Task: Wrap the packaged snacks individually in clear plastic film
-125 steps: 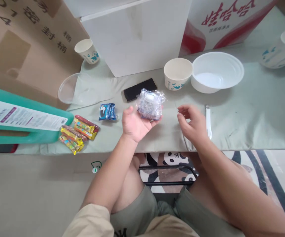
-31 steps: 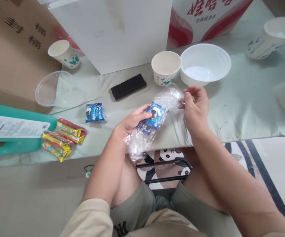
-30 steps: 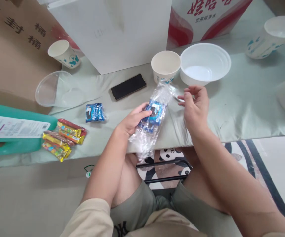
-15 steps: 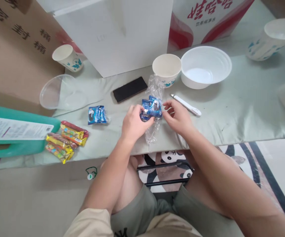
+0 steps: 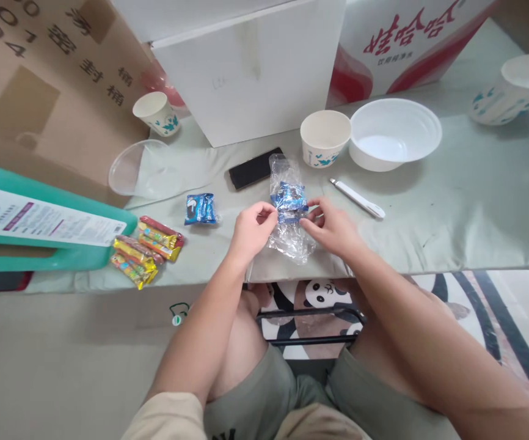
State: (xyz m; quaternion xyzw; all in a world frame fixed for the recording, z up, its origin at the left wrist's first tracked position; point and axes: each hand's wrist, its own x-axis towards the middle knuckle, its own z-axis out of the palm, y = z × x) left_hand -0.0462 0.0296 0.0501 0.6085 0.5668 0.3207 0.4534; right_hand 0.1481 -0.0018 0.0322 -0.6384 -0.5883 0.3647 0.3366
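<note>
Several small blue snack packets [image 5: 291,194] lie bunched on a sheet of clear plastic film [image 5: 292,241] on the table in front of me. My left hand [image 5: 254,229] is at the film's left edge, thumb and fingertips pinched together on it just below the packets. On the opposite side my right hand [image 5: 332,225] has curled fingers and thumb at the film's right edge, close against the packets. Film partly covers the lower packet. Another blue packet pair [image 5: 200,209] rests apart, left of my left hand.
A black phone [image 5: 255,168] lies behind the film, near a paper cup [image 5: 325,137] and a white plastic bowl [image 5: 395,116]. A white utility knife [image 5: 358,198] is to the right. Yellow-wrapped snack sticks [image 5: 136,263] and a green jug [image 5: 72,260] stand left. Boxes [image 5: 264,85] line the back.
The blue packets have gone from between my fingers to lying on the film, which is now spread flatter. My left hand has shifted to the film's edge. The whole view has swung slightly left.
</note>
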